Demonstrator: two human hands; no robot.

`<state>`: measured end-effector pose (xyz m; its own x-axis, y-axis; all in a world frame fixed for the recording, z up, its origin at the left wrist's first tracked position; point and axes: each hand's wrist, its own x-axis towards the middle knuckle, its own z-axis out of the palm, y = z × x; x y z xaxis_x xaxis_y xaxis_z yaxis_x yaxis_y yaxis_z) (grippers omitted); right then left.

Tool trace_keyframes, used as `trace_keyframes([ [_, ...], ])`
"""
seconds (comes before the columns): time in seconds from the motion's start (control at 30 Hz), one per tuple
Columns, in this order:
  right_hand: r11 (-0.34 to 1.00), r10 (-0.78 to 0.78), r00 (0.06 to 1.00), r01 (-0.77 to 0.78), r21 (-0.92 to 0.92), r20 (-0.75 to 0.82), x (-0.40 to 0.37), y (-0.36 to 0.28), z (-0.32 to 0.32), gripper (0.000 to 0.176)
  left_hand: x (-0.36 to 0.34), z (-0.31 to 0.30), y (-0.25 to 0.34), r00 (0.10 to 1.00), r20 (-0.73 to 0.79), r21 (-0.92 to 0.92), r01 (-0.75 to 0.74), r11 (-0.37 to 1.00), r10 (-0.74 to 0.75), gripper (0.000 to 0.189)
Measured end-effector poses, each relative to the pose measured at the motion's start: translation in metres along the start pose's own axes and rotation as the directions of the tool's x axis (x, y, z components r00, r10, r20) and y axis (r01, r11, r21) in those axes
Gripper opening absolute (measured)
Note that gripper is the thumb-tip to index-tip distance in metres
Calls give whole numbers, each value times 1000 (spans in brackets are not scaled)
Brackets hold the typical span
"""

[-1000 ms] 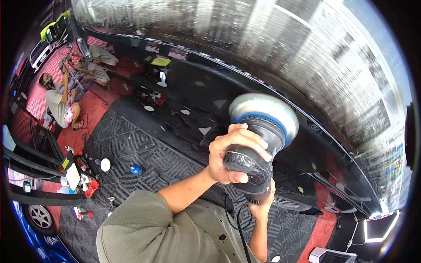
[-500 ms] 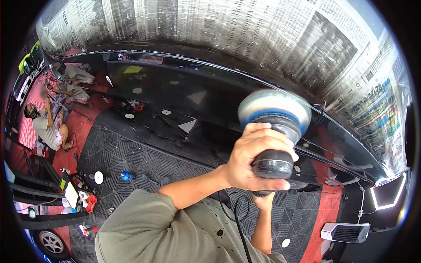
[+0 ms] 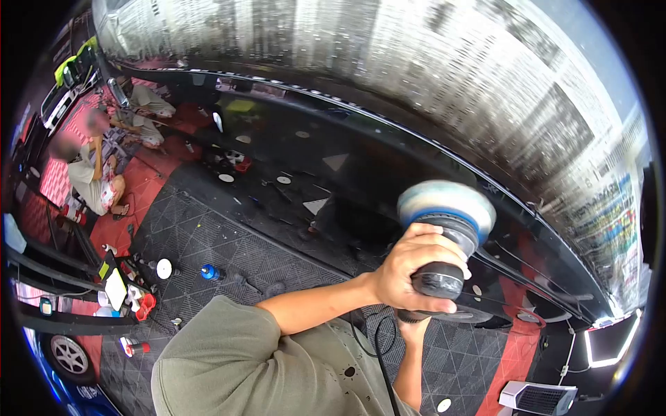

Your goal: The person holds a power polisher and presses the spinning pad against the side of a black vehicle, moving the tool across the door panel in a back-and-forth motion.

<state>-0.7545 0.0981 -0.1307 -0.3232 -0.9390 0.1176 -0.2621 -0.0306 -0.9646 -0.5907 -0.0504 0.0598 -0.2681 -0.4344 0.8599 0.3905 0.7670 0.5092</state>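
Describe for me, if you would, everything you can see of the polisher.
The polisher has a glossy, plastic-looking black body with a rounded end, a blue ring and a round, pale pad. The pad's blurred surface suggests that it is spinning. It is tilted and seems to rest against the glossy black car panel. The left hand grips the body from above; the right hand, partly hidden, supports it below. A black cord hangs beneath.
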Motion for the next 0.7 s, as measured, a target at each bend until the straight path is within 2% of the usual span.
trace_keyframes([
  [0.07, 989, -126, 989, 119, -84, -83, 7, 8, 20, 85, -3, -31, 2, 1000, -10, -13, 17, 1000, -17, 45],
  [0.1, 993, -98, 991, 91, -79, -90, 9, 9, 32, 96, -6, -46, 1, 999, -25, -29, 26, 999, -27, 45],
  [0.2, 979, -158, 985, 148, -143, -67, 20, -5, 67, 98, -15, -86, 0, 996, -82, -53, 18, 998, -22, 45],
  [0.27, 988, -127, 991, 124, -88, -34, 24, -20, 89, 100, -20, -112, 0, 993, -116, -32, 15, 999, -18, 45],
  [0.33, 958, -229, 973, 220, -182, -26, 30, -26, 108, 104, -23, -135, 0, 991, -134, -70, 13, 997, -23, 44],
  [0.4, 968, -232, 973, 231, -94, 4, 33, -25, 127, 106, -24, -157, 1, 987, -158, -59, 10, 998, -19, 44],
  [0.47, 933, -310, 950, 311, -179, 35, 38, -25, 139, 110, -24, -175, 2, 984, -178, -89, 3, 996, -19, 45],
  [0.5, 918, -317, 945, 328, -222, 86, 42, -35, 145, 114, -24, -187, 2, 986, -168, -93, 2, 996, -18, 46],
  [0.53, 928, -311, 949, 314, -202, 49, 41, -22, 153, 117, -25, -194, 3, 980, -190, -104, 34, 994, -53, 58],
  [0.63, 902, -325, 942, 334, -273, 80, 49, -40, 177, 115, -26, -219, 1, 971, -234, -119, 26, 993, -54, 63],
  [0.67, 869, -378, 922, 385, -310, 85, 50, -57, 188, 111, -26, -229, 0, 972, -231, -129, 1, 992, -31, 55],
  [0.7, 866, -393, 915, 402, -299, 91, 53, -62, 197, 109, -26, -238, -3, 972, -236, -124, -11, 992, -19, 56],
])
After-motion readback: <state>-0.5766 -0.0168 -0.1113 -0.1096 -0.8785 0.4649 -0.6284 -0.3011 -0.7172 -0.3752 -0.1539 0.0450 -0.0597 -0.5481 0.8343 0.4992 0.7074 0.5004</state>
